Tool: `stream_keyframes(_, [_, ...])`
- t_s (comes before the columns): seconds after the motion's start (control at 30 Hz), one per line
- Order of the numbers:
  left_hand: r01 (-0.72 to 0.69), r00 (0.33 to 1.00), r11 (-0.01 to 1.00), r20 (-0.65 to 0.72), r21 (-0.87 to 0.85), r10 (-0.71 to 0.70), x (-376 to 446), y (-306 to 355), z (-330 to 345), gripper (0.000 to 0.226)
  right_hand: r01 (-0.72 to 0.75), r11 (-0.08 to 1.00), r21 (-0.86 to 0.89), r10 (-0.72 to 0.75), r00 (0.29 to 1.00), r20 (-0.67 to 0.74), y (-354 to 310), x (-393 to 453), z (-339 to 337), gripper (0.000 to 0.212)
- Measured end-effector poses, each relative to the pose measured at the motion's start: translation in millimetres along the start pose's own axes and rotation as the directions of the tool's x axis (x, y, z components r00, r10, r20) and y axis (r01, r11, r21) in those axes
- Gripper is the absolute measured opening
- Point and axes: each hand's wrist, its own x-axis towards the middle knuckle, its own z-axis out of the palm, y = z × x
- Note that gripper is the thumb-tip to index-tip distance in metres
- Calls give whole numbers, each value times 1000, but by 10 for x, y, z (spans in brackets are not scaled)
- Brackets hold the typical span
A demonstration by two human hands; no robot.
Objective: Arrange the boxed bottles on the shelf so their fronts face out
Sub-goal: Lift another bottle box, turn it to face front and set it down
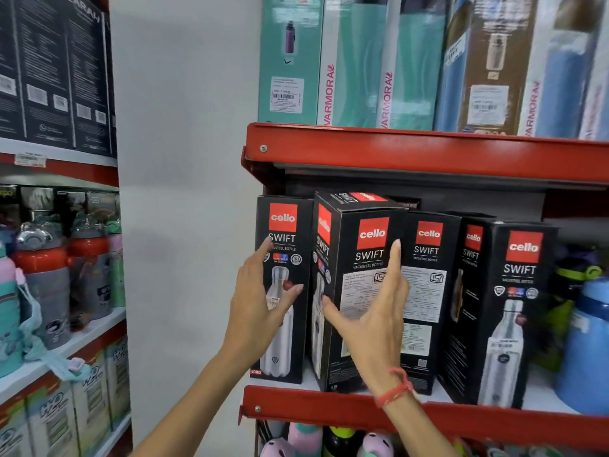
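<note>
Several black Cello Swift boxes stand on the red shelf (329, 407). The leftmost box (286, 341) shows its bottle-picture front. The second box (357, 245) is turned at an angle and shows a printed label panel. My right hand (372, 318) spreads around that panel, thumb at its left edge and fingers at its right edge. My left hand (260, 301) hovers open in front of the leftmost box. A third box (425, 291) shows its label side. A fourth box (507, 311) is angled, its bottle picture toward the right.
The upper shelf (428, 153) carries teal and blue Varmora boxes (356, 67). A blue bottle (586, 344) stands at the right end of the middle shelf. Left shelving holds children's bottles (46, 278) and dark boxes (56, 70). A white wall panel (184, 192) separates both units.
</note>
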Motion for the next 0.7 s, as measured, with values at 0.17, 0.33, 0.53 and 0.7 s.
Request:
stream_keyframes(0.17, [37,974,993,228,-112,-11,-102,218,93,96,144,983,118,-150,988,43,-88,-43,-443,126])
stream_keyframes(0.33, [125,857,982,515,-141,-35,-274,507,97,87,117,933,340,-218,936,275,-125,157,-951,122])
stream_keyframes(0.53, [195,866,959,495,-207,-69,-556,741,103,86,-80,893,443,-225,773,593,23,377,-1182,120])
stream_keyframes(0.7, [195,897,972,425,-133,-122,-466,679,237,103,-163,920,356,-164,665,728,70,643,-1099,117])
